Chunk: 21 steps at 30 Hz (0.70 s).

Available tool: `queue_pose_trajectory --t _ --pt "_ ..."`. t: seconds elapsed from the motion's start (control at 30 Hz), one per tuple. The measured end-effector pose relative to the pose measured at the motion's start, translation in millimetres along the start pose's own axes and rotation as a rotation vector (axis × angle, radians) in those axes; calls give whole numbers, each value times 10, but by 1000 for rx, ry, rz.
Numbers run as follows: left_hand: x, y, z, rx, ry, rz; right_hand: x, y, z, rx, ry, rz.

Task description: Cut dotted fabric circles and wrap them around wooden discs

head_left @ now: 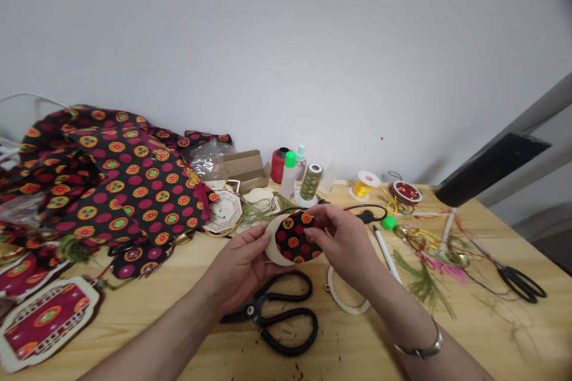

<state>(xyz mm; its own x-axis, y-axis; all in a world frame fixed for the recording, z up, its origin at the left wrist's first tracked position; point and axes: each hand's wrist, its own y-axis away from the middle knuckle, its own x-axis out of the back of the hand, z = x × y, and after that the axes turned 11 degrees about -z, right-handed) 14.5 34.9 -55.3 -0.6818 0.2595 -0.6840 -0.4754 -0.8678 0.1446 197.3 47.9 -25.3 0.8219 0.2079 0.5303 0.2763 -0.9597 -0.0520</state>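
Note:
My left hand (245, 259) grips the left edge of a pale round disc (274, 250), thumb on top. Over the disc lies a black patterned fabric piece (292, 241) with red and orange flowers, leaving the disc's left rim bare. My right hand (337, 238) pinches the fabric's right side between thumb and fingers. Black-handled scissors (288, 297) rest on the table below my hands. A pale ring (346, 300) lies partly beneath my right forearm.
Patterned cloth (134, 172) is heaped at the left, near a framed ornament (49, 321). Behind my hands stand a green thread spool (311, 181) and a green-capped bottle (289, 175). Yellow thread (361, 187), a white pen (388, 253) and other scissors (521, 283) are at the right.

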Motion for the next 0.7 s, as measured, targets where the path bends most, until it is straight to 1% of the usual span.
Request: queue_pose_trajectory --t 0.07,0.1,0.13,0.17,0.2,0.27,0.3,0.33,0.37,0.4,0.47,0.6,0.7 --pt "10 -6 0 -12 8 16 60 -4 -6 -20 -31 -31" --pt "18 -11 -2 -18 6 25 99 -1 -11 -30 -78 -77" --pt "26 -17 -4 -23 0 32 142 5 -19 -37 -140 -159" --pt "32 -23 -7 -26 -10 37 186 17 -29 -36 -202 -273" --pt "35 -28 -9 -27 -21 41 227 33 -44 -29 -255 -416" --pt "35 -36 -10 -29 -40 58 284 73 -81 12 -310 -714" --pt "32 -38 -9 -29 -43 73 291 93 -99 33 -323 -833" --pt "30 -38 -8 -29 -43 93 281 109 -115 50 -330 -919" --pt "29 -37 -5 -27 -40 111 255 120 -127 60 -332 -974" --pt "31 -35 -2 -27 -36 127 216 126 -133 69 -322 -1000" --pt "43 -32 5 -29 -29 148 112 122 -130 83 -232 -993" --pt "73 -31 21 -41 -5 163 -77 101 -106 102 130 -878" --pt "71 -33 38 -45 18 165 -146 111 -91 139 317 -781"
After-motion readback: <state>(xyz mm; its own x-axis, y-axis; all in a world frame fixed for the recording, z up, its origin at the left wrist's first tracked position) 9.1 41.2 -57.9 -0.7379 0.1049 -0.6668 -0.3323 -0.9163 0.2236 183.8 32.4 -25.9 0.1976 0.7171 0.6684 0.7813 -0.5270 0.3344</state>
